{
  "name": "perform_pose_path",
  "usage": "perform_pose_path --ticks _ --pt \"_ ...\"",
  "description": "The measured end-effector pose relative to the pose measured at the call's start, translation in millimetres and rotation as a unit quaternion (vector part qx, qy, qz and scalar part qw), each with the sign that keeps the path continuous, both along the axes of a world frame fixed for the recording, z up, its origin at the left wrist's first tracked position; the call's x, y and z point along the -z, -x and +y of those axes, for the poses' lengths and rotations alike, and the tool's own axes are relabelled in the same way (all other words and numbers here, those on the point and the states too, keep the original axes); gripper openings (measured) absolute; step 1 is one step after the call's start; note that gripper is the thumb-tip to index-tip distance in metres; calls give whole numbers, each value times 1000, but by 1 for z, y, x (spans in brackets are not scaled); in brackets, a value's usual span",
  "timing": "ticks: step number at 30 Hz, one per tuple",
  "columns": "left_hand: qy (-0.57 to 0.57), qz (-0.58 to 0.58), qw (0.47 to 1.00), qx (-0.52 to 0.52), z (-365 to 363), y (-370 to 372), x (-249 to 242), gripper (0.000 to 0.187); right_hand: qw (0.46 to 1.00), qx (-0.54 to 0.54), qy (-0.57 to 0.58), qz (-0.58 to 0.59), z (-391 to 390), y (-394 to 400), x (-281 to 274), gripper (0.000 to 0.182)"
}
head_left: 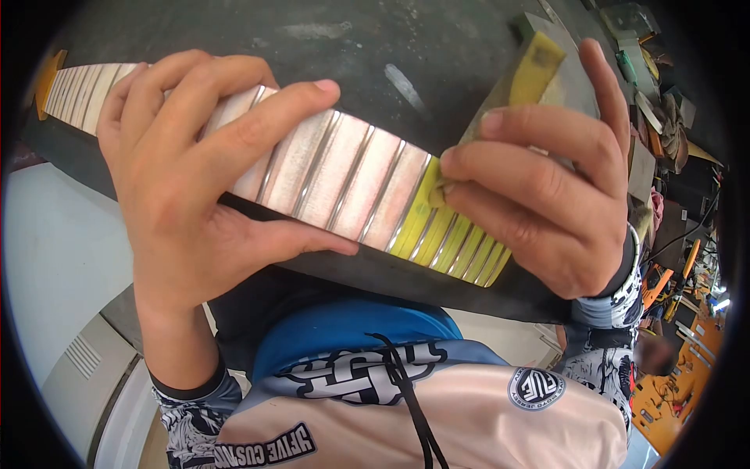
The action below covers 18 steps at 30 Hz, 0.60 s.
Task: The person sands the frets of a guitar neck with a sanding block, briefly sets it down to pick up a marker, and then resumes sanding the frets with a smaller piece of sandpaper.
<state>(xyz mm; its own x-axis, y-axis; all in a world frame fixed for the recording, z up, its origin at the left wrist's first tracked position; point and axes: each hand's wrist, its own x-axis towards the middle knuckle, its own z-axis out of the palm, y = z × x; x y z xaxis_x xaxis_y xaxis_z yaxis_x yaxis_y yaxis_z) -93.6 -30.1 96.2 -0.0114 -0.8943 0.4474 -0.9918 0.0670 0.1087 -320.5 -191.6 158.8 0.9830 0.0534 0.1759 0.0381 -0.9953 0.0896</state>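
Observation:
A guitar neck [348, 177] with metal frets lies slantwise across the dark work surface. Pale wood shows between most frets, while yellow-green tape covers the frets at its right end. My left hand [187, 148] is wrapped over the neck from the near side, fingers across the frets and thumb along the near edge. My right hand [547, 187] pinches a worn yellow strip [539, 66], whose upper part sticks up behind the fingers; its lower end touches the neck at the start of the tape.
The dark work surface [344, 47] has pale smears. A yellow-orange block [48, 86] sits at the neck's far left end. Cluttered tools and an orange pegboard [680, 391] are at the right. Part of a person's head shows near the pegboard.

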Motion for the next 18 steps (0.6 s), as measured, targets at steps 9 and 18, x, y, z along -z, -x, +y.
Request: perform_pose_path --ticks 9,18 --pt "-8 9 1000 8 -4 20 15 90 1000 -17 -9 -10 -12 19 19 29" --pt "-2 4 1000 5 -2 21 17 90 933 -332 57 -128 -114 19 39 33"
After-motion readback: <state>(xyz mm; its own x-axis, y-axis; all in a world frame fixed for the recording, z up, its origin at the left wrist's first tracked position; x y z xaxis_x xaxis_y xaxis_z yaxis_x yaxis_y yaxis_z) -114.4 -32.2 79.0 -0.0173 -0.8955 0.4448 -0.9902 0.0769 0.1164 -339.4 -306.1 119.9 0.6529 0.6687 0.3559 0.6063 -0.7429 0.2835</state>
